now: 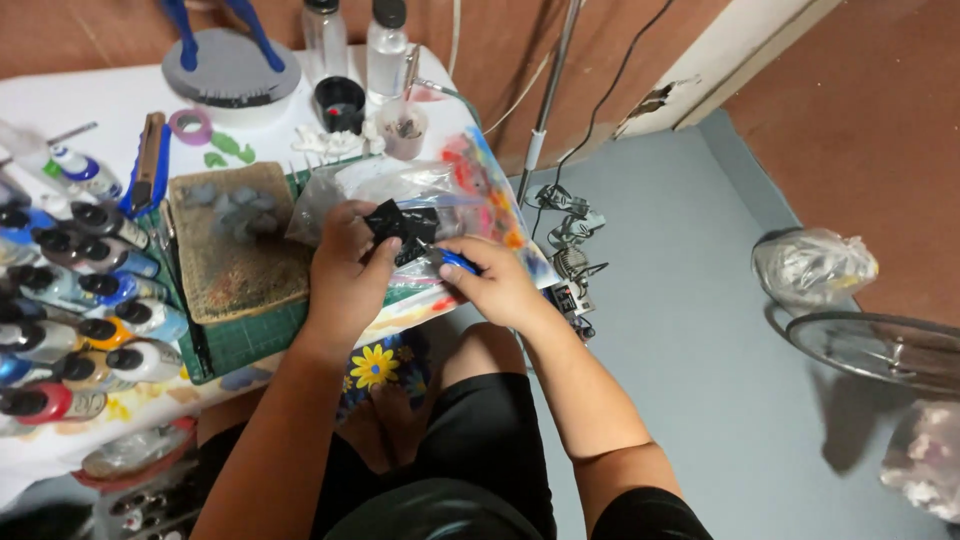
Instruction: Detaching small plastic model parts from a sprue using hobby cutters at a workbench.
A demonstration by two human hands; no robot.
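Home hobby corner: paint bottles (90,290), cutting mat (250,340).

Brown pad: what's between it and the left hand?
Head view: only a strip of green cutting mat separates the brown pad from the left hand, which holds a black piece.

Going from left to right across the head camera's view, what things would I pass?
Paint bottles → brown worn pad → left hand holding a small black piece → right hand with a blue-handled tool → grey model parts on the floor → clear plastic bag.
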